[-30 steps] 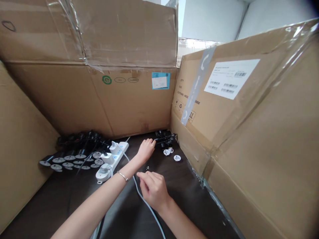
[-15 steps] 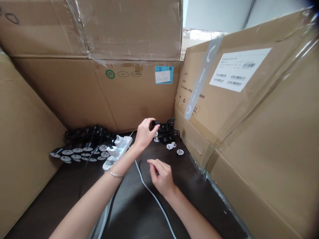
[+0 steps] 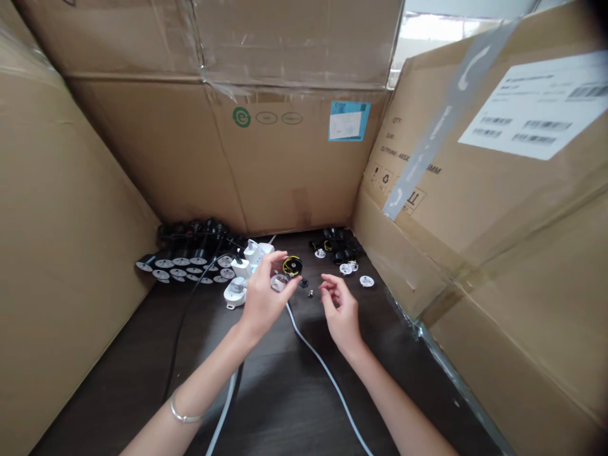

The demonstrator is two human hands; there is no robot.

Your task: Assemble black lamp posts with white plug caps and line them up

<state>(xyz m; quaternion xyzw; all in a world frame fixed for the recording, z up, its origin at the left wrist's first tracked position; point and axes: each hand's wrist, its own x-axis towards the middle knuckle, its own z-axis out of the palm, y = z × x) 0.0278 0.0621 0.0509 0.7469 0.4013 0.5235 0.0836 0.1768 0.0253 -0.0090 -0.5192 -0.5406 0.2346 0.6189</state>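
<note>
My left hand (image 3: 264, 297) is raised over the dark table (image 3: 285, 405) and pinches a small black round part with yellow wire (image 3: 292, 265). My right hand (image 3: 339, 306) hovers just to its right, fingers loosely curled with thumb and forefinger close together; nothing shows in them. A tiny dark piece (image 3: 304, 284) and a small screw-like bit (image 3: 310, 294) lie on the table between the hands. Behind them sits a pile of black parts (image 3: 338, 247) with white round caps (image 3: 365, 280) beside it.
A white power strip (image 3: 244, 275) with plugs lies left of my hands; its grey cable (image 3: 327, 373) runs toward me. Rows of black parts with white discs (image 3: 185, 266) fill the back left. Tall cardboard boxes (image 3: 285, 158) wall in the table on three sides.
My left hand lifted a black part from the pile at the back and drew it toward me. My right hand rose off the table toward it. The view moved closer.
</note>
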